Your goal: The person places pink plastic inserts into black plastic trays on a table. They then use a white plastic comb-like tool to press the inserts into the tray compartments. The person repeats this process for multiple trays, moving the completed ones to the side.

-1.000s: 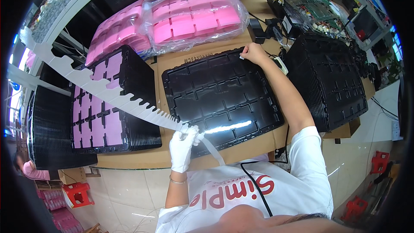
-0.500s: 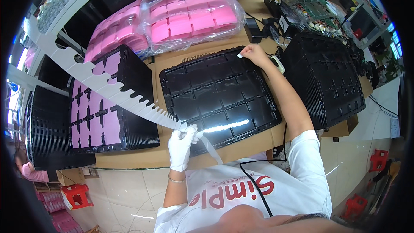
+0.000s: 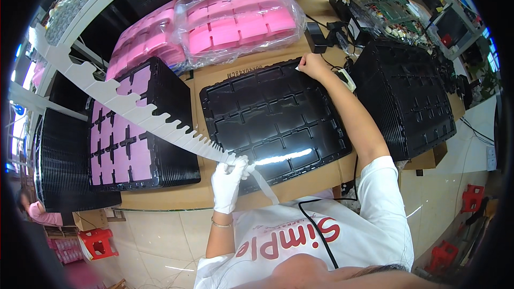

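Observation:
My left hand (image 3: 227, 184), in a white glove, is closed on a long white notched strip (image 3: 152, 120) that looks like sticker backing. From the glove the strip runs up to the far left, and a short tail hangs over the table's near edge. A black plastic tray (image 3: 262, 112) with cross-shaped ridges lies flat in front of me. At its far right corner my bare right hand (image 3: 315, 66) pinches a small white sticker (image 3: 297, 68), mostly hidden by the fingers and apparently touching the tray's rim.
Black trays with pink foam inserts (image 3: 112, 150) are stacked at the left, and another black tray stack (image 3: 409, 101) stands at the right. Bagged pink foam (image 3: 241, 21) lies at the back, with circuit boards (image 3: 380, 8) at the far right. A black cable (image 3: 316, 199) crosses my shirt.
My right fingers have moved slightly left, and less of the sticker shows. My left hand keeps its grip on the strip. The whole view has shifted a little.

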Tool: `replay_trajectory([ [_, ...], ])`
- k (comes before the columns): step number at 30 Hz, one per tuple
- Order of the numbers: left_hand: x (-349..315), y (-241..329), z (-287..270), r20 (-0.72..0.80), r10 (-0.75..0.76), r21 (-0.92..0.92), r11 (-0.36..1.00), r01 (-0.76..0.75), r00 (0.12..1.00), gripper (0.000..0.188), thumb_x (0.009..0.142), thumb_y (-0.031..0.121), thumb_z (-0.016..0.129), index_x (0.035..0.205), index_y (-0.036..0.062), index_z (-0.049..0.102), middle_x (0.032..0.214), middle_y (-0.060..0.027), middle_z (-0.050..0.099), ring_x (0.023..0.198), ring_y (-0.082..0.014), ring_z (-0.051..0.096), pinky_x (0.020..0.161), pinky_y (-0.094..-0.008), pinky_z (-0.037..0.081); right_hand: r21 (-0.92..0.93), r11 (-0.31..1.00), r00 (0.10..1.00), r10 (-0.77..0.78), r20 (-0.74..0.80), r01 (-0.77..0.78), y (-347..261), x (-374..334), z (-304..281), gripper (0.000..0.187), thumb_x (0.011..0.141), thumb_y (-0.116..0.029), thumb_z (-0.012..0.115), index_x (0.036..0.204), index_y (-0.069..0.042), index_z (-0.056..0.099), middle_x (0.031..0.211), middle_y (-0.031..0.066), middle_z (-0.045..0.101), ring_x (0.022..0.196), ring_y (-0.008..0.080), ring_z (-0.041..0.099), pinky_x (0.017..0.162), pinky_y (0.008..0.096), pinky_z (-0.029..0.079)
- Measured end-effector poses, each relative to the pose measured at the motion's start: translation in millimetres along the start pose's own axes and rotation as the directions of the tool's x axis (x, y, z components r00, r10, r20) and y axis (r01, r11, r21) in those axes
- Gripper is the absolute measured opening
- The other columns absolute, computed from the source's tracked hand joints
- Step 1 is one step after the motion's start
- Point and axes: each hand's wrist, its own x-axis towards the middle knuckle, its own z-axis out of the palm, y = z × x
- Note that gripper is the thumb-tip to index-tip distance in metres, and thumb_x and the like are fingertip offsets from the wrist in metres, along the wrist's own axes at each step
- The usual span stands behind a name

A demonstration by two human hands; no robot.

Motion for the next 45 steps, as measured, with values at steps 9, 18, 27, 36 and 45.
replay_trajectory([
  [9, 1, -3, -3, -0.005, 0.016, -0.025, 1.0, -0.016, 1.0, 0.024, 0.091, 0.012, 0.069, 0.106, -0.0051, 0.062, 0.092, -0.0122, 0.071, 0.074, -0.0132, 0.066, 0.063, -0.0229, 0.051, 0.013, 0.997, 0.997, 0.075, -0.014, -0.075, -12, -1, -2, 0.022, 0.072, -0.02, 0.081, 0.075, 0.0, 0.071, 0.077, 0.0202, 0.07, 0.074, 0.033, 0.069, 0.072, 0.0397, 0.053],
  [18, 0, -4, -5, 0.013, 0.018, -0.011, 1.0, -0.017, 1.0, 0.027, 0.091, 0.016, 0.07, 0.106, -0.005, 0.064, 0.093, -0.0112, 0.071, 0.072, -0.0105, 0.065, 0.065, -0.0227, 0.052, -0.059, 0.998, 0.998, -0.006, -0.058, 0.003, -10, -5, 4, 0.016, 0.072, -0.015, 0.077, 0.076, 0.0, 0.072, 0.07, 0.0173, 0.069, 0.067, 0.0271, 0.068, 0.067, 0.037, 0.052],
  [27, 0, 4, -3, 0.023, 0.03, -0.029, 0.999, -0.029, 0.999, 0.029, 0.089, 0.02, 0.073, 0.107, -0.0018, 0.066, 0.091, -0.0057, 0.07, 0.069, -0.0074, 0.06, 0.064, -0.0211, 0.047, 0.982, -0.048, 0.98, 0.063, 0.187, -0.184, -12, -69, -30, 0.012, 0.086, -0.009, 0.059, 0.094, -0.001, 0.062, 0.086, 0.0107, 0.063, 0.068, 0.0135, 0.055, 0.052, 0.0192, 0.038],
  [36, -10, 8, 35, 0.175, -0.003, -0.108, 0.994, 0.023, 0.985, 0.028, 0.089, 0.019, 0.073, 0.109, 0.0005, 0.064, 0.092, -0.0044, 0.069, 0.073, -0.0072, 0.059, 0.066, -0.0217, 0.047, 0.873, 0.055, 0.87, -0.076, 0.487, -0.484, -120, -240, -14, 0.016, 0.095, -0.012, 0.06, 0.097, 0.001, 0.068, 0.069, 0.0015, 0.057, 0.058, 0.0057, 0.048, 0.046, 0.0171, 0.032],
  [45, -20, -6, 52, 0.263, -0.018, -0.074, 0.997, 0.039, 0.965, 0.029, 0.09, 0.017, 0.071, 0.11, -0.0021, 0.062, 0.098, -0.0072, 0.069, 0.073, -0.0092, 0.061, 0.068, -0.0222, 0.049, 0.281, 0.738, 0.756, -0.446, -0.48, 0.614, -136, -294, -3, 0.011, 0.077, -0.004, 0.077, 0.086, -0.006, 0.072, 0.064, 0.0015, 0.052, 0.056, 0.0094, 0.047, 0.05, 0.0246, 0.036],
])
